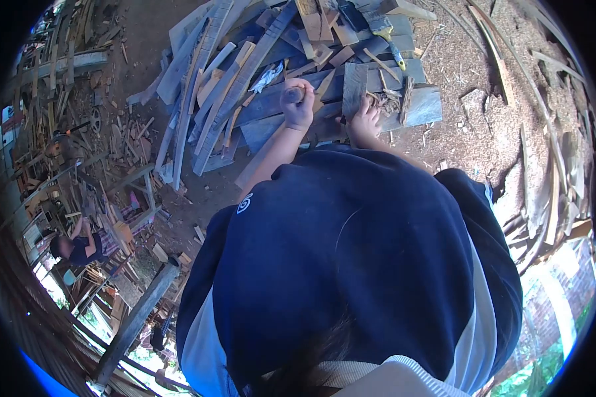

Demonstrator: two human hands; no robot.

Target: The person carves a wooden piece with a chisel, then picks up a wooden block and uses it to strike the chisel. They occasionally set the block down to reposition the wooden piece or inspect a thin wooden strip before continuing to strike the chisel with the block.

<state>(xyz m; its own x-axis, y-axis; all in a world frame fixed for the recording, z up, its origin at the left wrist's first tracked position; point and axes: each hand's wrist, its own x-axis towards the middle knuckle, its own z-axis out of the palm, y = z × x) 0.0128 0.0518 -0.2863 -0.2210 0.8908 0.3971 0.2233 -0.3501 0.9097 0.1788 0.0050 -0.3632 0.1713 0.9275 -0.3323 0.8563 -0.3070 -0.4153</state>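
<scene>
Fingers of the left hand [299, 111] were curled closed around a round-ended piece [295, 94]; those of the right hand [364, 122] were spread at the near end of a short board [355, 83], though whether they gripped it could not be told. The board might have tipped or slid, since the planks [265, 106] about it lay loose and uneven; a stray movement of the held piece could then have caught the right fingers. The board extended far of those fingers, wood scraps [389, 102] lay just right, and the round-ended piece sat within the left fist.
</scene>
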